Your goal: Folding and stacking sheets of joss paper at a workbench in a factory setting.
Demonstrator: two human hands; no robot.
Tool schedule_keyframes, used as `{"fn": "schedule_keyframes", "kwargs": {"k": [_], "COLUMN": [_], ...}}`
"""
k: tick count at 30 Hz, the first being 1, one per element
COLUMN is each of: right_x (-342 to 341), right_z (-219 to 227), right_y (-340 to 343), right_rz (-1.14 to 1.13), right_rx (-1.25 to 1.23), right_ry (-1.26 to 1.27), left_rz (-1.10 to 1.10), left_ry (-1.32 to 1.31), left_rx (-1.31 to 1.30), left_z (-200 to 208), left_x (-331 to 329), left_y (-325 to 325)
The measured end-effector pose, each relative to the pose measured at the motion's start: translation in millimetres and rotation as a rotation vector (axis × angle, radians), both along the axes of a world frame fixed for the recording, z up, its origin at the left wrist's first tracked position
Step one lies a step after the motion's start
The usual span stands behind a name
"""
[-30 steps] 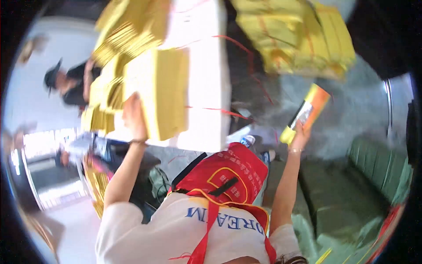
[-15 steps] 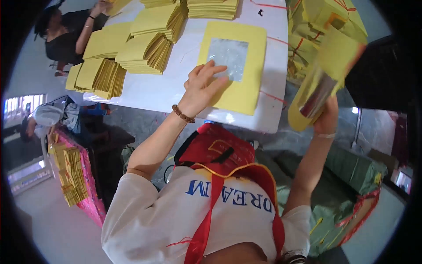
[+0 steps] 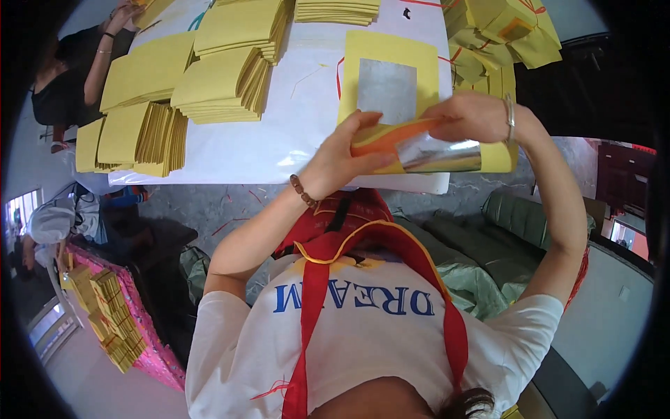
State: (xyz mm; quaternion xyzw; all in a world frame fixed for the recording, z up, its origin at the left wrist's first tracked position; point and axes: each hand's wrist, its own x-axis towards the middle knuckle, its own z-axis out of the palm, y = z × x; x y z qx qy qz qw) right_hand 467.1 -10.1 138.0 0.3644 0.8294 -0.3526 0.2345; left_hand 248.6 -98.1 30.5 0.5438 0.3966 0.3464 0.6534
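Observation:
Between both my hands, over the table's near edge, is a curled yellow paper sheet with a shiny silver rectangle and an orange patch. My left hand pinches its left end, thumb in front and fingers behind. From the upper right, my right hand grips the top edge, with its fingertips partly hidden by the paper. Just behind them lies another yellow sheet, flat on the white tabletop, with a dull silver rectangle in its middle.
Folded yellow paper stacks cover the table's left side. More yellow bundles tied with red string stand at the far right. Another person's arm reaches in at the far left. Green wrapped bundles lie below the table.
My right hand has brought the yellow sheet from the right side to above the table. My left hand has left the flat sheet and now grips the curled sheet's left end.

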Motion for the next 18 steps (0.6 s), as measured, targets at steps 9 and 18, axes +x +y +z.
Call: {"fn": "schedule_keyframes", "kwargs": {"k": [9,18], "right_x": [85,70], "right_z": [-9,-124], "right_y": [58,-13], "right_rz": [-0.409,-0.931], "right_rx": [-0.357,-0.614], "right_ry": [0.605,1.258], "left_rz": [0.471,0.691], "left_ry": [-0.256,-0.279], "left_rx": [-0.338,-0.337], "left_z": [-8,0], "left_x": [10,40], "left_y": [8,8]}}
